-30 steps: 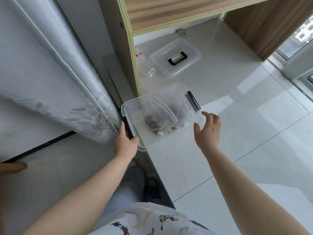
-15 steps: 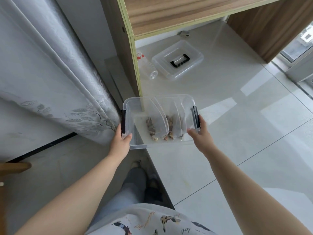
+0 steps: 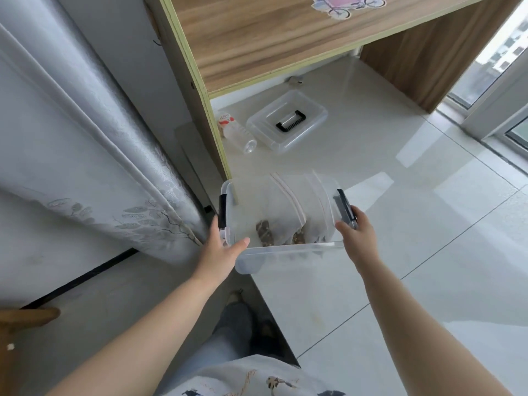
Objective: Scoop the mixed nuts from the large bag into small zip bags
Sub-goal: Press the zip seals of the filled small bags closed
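Observation:
I carry a clear plastic box (image 3: 285,257) with black side latches above the floor. My left hand (image 3: 220,250) grips its left end, thumb over the near rim. My right hand (image 3: 355,232) holds the right end by the black latch. Inside the box stand several clear zip bags (image 3: 288,212), and brown mixed nuts (image 3: 264,235) lie at the bottom of them. No large bag or scoop is in view.
The box's clear lid (image 3: 287,122) with a black handle lies on the tiled floor under a wooden desk (image 3: 271,38). A plastic bottle (image 3: 237,132) lies beside the lid. A grey curtain (image 3: 85,155) hangs on the left. A window frame (image 3: 497,110) is at right.
My right hand has gone from open beside the box to holding its right latch. The box has levelled and come closer to me.

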